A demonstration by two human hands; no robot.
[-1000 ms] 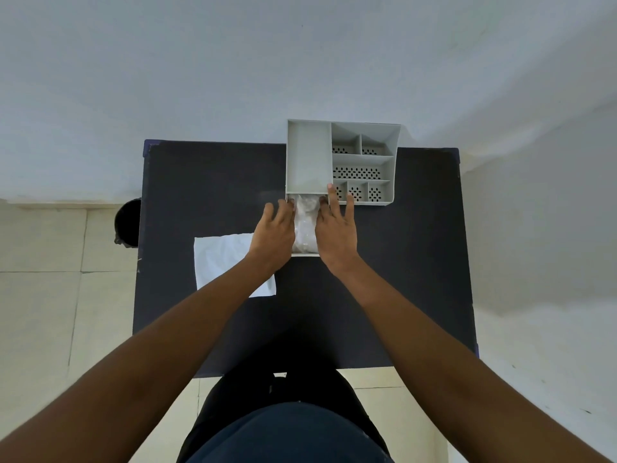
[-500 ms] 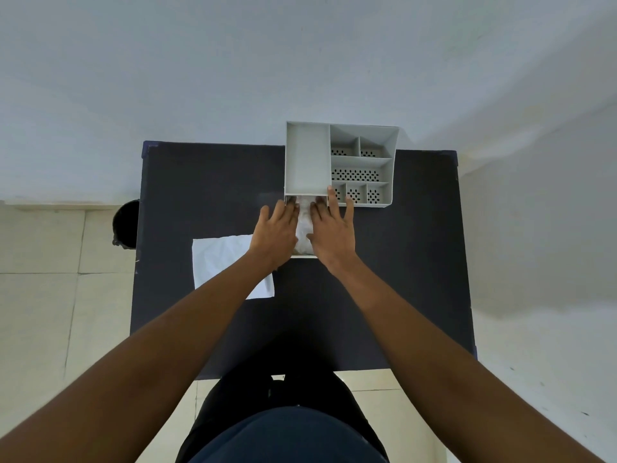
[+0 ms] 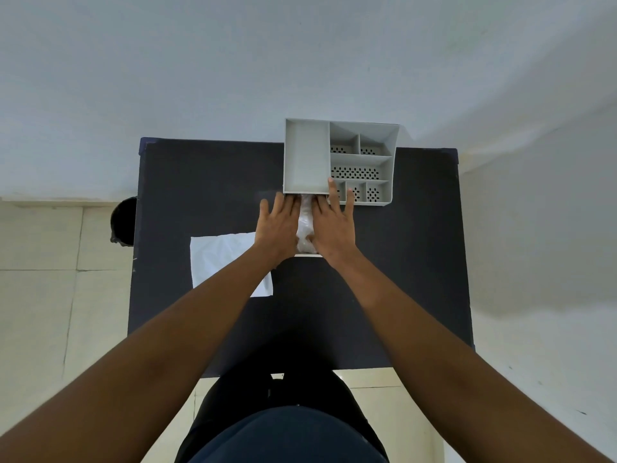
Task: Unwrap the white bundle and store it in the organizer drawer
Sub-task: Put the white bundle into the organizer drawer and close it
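1. Nearest on the dark bench (image 3: pixel 400 262), the flat white wrapper (image 3: pixel 220 259) lies spread out to the left, partly under the left forearm. If that arm drags back it could sweep the sheet off the near edge.
2. Beyond it, the left hand (image 3: pixel 278 225) and right hand (image 3: pixel 334 225) lie palm-down with fingers spread, flat on either side of the white bundle (image 3: pixel 304 225). They press on it and clasp nothing. The crinkled bundle shows only in the narrow gap between the two hands.
3. The bundle sits in the pulled-out drawer (image 3: pixel 305 254), of which only the pale front edge shows below the wrists. Uneven pressure could, I judge, leave part of the bundle bulging above the drawer rim, so it would snag when the drawer slides in.
4. Farthest, the grey organizer (image 3: pixel 307 155) stands at the back edge of the bench. The right fingertips (image 3: pixel 331 185) reach over its front wall. Pushing the drawer hard might shove the organizer backward.
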